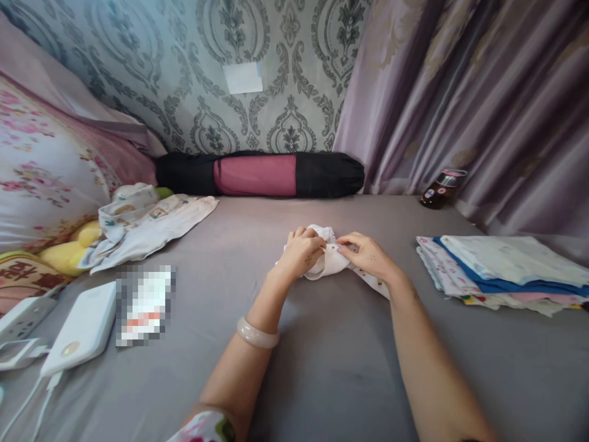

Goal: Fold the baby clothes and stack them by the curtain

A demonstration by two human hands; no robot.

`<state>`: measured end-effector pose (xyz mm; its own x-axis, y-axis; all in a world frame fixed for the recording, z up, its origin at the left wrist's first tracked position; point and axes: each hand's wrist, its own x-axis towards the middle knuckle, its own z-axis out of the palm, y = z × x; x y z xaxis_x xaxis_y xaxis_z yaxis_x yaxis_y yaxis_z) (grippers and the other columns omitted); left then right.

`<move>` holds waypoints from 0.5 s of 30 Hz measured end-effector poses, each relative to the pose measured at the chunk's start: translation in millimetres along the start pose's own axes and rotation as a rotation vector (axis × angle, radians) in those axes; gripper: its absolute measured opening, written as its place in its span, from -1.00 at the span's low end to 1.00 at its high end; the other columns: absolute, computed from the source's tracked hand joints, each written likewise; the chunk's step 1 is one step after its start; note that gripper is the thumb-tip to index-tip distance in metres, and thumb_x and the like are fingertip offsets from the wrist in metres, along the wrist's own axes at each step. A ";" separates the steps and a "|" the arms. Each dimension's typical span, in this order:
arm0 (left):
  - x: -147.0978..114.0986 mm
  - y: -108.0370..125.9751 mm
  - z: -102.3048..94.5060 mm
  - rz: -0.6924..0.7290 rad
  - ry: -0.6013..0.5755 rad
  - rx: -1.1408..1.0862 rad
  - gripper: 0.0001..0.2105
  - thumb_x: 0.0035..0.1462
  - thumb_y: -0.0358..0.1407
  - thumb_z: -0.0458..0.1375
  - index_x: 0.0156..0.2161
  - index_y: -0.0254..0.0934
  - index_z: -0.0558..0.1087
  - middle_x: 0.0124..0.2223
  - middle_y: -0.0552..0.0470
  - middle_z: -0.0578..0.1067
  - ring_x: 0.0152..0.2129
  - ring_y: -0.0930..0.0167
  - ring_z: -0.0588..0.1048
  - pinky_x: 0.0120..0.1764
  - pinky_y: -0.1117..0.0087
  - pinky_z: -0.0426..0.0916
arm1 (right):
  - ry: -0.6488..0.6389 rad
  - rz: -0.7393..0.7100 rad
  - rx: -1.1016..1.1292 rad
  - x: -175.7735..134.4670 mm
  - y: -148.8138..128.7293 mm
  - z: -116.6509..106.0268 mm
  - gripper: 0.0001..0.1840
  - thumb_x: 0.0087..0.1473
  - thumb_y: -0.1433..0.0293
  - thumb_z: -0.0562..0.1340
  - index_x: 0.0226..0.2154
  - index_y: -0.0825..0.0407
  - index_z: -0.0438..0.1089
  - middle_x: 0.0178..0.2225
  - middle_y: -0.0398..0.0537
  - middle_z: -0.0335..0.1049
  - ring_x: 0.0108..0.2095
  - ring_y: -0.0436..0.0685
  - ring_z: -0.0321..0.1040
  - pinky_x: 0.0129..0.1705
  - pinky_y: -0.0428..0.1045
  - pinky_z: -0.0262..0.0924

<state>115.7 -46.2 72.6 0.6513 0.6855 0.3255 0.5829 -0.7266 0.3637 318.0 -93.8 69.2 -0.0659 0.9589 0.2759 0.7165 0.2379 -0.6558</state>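
Ahead of me, a bunched white cloth with small brownish prints lies on the grey sheet, one strip of it running under my right wrist. My left hand grips its left side, fingers curled over the fabric. Thumb and fingers of my right hand pinch the cloth's upper right edge, close to the left fingertips. The folds hide what kind of item the cloth is, and part of my left fingers is hidden too. A pale bangle circles my left forearm.
Folded cloths form a stack at the right, with a dark bottle behind. Loose printed cloths lie at the left, near a white power bank with cables and a power strip. A black-and-pink roll lines the wall.
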 end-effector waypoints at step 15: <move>6.2 -2.6 -4.3 -0.155 0.258 -0.759 -0.83 0.14 -0.31 0.06 -0.28 -0.29 0.50 -0.31 0.01 0.51 -0.34 0.42 0.43 -0.27 0.46 0.28 | 0.063 0.018 0.123 -3.0 -10.7 -27.4 -0.72 0.09 0.17 0.21 -0.36 0.02 0.52 -0.34 -0.10 0.49 -0.30 0.08 0.39 -0.22 -0.03 0.20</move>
<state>116.1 -39.8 77.4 0.4037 0.8321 0.3804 0.1087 -0.4564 0.8831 329.5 -103.6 94.6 -0.0075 0.9524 0.3047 0.6262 0.2421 -0.7411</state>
